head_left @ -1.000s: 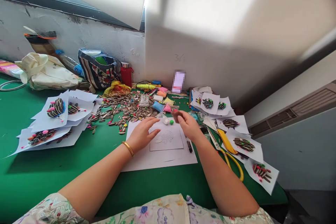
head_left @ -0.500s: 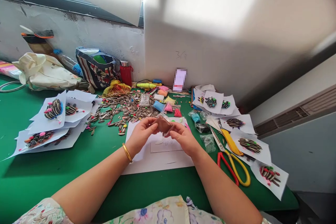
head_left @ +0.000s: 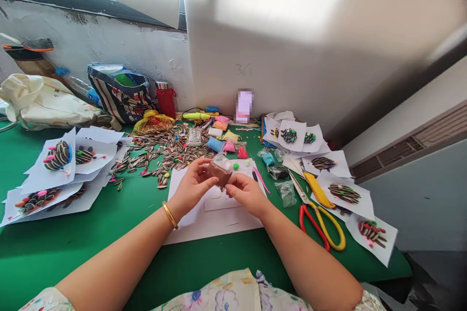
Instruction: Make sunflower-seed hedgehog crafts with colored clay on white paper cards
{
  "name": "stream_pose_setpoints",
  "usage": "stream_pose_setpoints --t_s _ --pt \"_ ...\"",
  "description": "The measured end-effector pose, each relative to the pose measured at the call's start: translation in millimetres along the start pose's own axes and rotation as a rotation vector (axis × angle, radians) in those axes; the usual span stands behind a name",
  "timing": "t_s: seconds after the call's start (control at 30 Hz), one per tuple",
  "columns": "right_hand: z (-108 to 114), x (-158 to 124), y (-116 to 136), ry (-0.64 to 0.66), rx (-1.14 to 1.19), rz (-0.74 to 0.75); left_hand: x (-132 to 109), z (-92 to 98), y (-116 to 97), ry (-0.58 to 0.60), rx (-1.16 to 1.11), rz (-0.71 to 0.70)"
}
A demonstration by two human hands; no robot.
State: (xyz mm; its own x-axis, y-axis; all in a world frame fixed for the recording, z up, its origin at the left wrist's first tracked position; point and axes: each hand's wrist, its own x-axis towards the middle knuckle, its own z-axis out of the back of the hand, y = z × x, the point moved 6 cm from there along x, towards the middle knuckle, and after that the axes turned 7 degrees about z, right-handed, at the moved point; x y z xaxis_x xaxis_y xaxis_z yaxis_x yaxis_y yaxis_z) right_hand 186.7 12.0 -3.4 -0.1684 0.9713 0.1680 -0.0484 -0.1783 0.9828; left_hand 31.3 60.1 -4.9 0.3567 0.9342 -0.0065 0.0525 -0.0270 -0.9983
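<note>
My left hand (head_left: 193, 184) and my right hand (head_left: 246, 192) hold a small clear packet of brown modelling clay (head_left: 219, 175) between them. The left fingers grip its left side; the right fingers pinch its lower right corner. Beneath the hands lie white sheets of paper (head_left: 189, 233), one with faint pencil marks that my hands partly cover. A small green clay ball (head_left: 236, 166) and a white one sit on the paper just beyond the packet. To their right are a black pen and a pink tool (head_left: 261, 181).
Sunflower seeds (head_left: 146, 155) spread behind the paper, near coloured clay packets (head_left: 215, 144). Scissors (head_left: 319, 223) and a yellow utility knife (head_left: 318, 189) lie at right. Papers with seed hedgehogs (head_left: 345, 193) line both sides. Bags (head_left: 116, 92) and a red bottle (head_left: 166, 99) stand along the wall.
The brown packet has turned and tilted in my hands, and my right fingers have shifted to its lower corner. The view has swung slightly right, so the clay balls show more clearly.
</note>
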Motion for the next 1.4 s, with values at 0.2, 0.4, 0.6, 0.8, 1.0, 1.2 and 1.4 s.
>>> stream_pose_setpoints --t_s 0.2,0.4,0.6,0.8,1.0,1.2,1.4 --pt "-2 -1 3 0.015 0.061 -0.009 0 -4.2 0 0.058 0.065 -0.029" --pt "1 -3 4 -0.02 -0.026 0.07 -1 -2.3 -2 0.004 0.233 -0.116" --pt "3 -4 7 -0.053 -0.074 0.151 -12 -9.6 -11 0.038 0.246 -0.251" --pt "-4 -7 9 0.014 -0.04 0.216 -22 -18.6 -21 0.099 0.55 -0.39" --pt "-4 -8 13 0.007 -0.217 0.28 -24 -17.4 -24 0.019 0.707 -0.449" --pt "-4 -12 25 -0.079 -0.494 0.497 -13 -15.3 -19 0.068 0.328 -0.211" --pt "8 -11 28 -0.254 -0.849 0.52 -8 -18.6 -6 0.133 -0.082 0.058"
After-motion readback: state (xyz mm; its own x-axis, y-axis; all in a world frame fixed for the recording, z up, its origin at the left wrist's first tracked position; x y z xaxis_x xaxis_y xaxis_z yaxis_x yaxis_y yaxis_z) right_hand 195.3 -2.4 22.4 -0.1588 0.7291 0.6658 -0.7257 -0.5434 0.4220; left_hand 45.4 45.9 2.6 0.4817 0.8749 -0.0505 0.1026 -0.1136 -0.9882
